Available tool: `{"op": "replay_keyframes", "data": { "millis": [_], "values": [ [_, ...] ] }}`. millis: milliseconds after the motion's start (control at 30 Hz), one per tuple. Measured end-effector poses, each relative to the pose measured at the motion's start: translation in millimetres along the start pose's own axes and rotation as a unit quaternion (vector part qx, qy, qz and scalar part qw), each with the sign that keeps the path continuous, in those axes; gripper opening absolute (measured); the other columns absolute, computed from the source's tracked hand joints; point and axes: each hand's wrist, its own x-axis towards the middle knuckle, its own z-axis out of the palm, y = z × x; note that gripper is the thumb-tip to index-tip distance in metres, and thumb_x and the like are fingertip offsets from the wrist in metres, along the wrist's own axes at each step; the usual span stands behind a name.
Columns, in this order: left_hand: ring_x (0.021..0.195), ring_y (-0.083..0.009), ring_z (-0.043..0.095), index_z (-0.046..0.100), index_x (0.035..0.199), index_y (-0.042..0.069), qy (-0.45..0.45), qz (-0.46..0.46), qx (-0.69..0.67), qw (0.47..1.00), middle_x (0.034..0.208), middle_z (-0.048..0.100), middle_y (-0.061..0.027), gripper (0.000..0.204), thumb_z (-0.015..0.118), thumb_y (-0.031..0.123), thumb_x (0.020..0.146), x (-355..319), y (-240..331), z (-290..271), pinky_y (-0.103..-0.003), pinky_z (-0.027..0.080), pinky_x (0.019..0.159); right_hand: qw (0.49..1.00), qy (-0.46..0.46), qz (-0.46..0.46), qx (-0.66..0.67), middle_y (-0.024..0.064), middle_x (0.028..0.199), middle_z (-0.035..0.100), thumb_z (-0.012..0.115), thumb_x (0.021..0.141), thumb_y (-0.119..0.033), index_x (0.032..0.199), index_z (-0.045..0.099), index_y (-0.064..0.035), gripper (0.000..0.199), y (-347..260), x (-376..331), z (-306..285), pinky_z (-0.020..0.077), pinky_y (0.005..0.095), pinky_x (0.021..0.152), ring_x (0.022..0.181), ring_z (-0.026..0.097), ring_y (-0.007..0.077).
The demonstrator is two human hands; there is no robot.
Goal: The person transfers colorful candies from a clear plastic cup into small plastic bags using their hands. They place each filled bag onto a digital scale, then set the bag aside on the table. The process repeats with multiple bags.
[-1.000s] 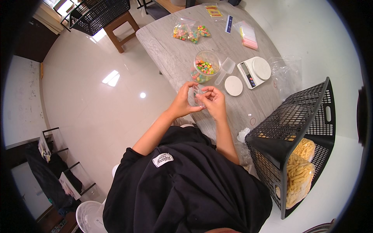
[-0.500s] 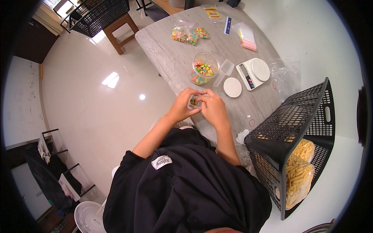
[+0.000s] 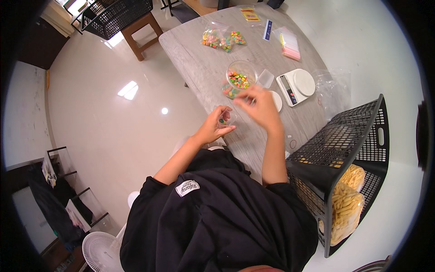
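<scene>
The left hand (image 3: pixel 216 125) is curled, fingers pinched together, forearm angled up from the body. The right hand (image 3: pixel 257 105) (blurred) is raised farther forward, fingers spread loosely.

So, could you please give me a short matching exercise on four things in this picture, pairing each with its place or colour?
Things:
1. small clear bag
2. kitchen scale
3. black basket
4. round clear tub

Descriptions:
A. white, on the grey table
B. holds mixed coloured candies
C. pinched in the left hand
D. holds bags of yellow snack sticks

Pairs: 1-C, 2-A, 3-D, 4-B
</scene>
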Motion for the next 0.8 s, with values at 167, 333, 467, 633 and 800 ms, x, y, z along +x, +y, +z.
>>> {"op": "replay_keyframes", "data": {
  "millis": [167,333,467,633,800],
  "values": [
    [0.09,-0.0172,0.051,0.044,0.112,0.003,0.009,-0.02,0.005,1.0,0.095,0.05,-0.0073,0.047,0.072,0.016,0.077,5,1,1,-0.029,0.047,0.076,0.974,0.016,-0.037,-0.223,0.0137,0.077,0.063,0.07,0.069,-0.017,0.08,0.069,-0.0042,0.017,22,62,-7,0.0464,0.0357,0.06,0.065,0.059,0.0278],
    [0.088,-0.0179,0.055,0.045,0.111,0.003,0.056,0.07,0.101,0.991,0.096,0.054,-0.0104,0.048,0.074,0.019,0.075,10,-1,-2,-0.03,0.046,0.075,0.913,-0.151,0.044,-0.377,0.0158,0.088,0.065,0.063,0.072,-0.017,0.079,0.07,-0.0072,0.014,15,102,19,0.0498,0.0362,0.068,0.082,0.064,0.0294],
    [0.085,-0.0159,0.056,0.045,0.112,0.003,0.058,0.048,0.088,0.993,0.098,0.055,-0.0102,0.05,0.074,0.019,0.075,9,3,-2,-0.029,0.046,0.074,0.878,-0.177,0.087,-0.436,0.0119,0.095,0.066,0.059,0.078,-0.022,0.089,0.069,-0.0074,0.021,16,112,31,0.0502,0.0341,0.07,0.088,0.065,0.0243],
    [0.086,-0.0165,0.056,0.045,0.113,0.002,0.04,0.043,0.089,0.994,0.101,0.055,-0.0112,0.052,0.074,0.02,0.074,12,7,0,-0.029,0.047,0.076,0.867,-0.132,0.126,-0.463,0.0111,0.099,0.066,0.065,0.073,-0.013,0.091,0.07,-0.0093,0.019,52,116,54,0.0525,0.0346,0.071,0.091,0.065,0.0235],
    [0.093,-0.0195,0.055,0.043,0.114,0.002,0.053,0.063,0.107,0.991,0.102,0.055,-0.0127,0.054,0.075,0.02,0.074,9,2,4,-0.031,0.047,0.077,0.855,-0.16,0.113,-0.48,0.0103,0.1,0.066,0.061,0.078,-0.018,0.092,0.07,-0.0087,0.019,56,112,54,0.0523,0.0334,0.072,0.091,0.065,0.0234]
  ]
}}
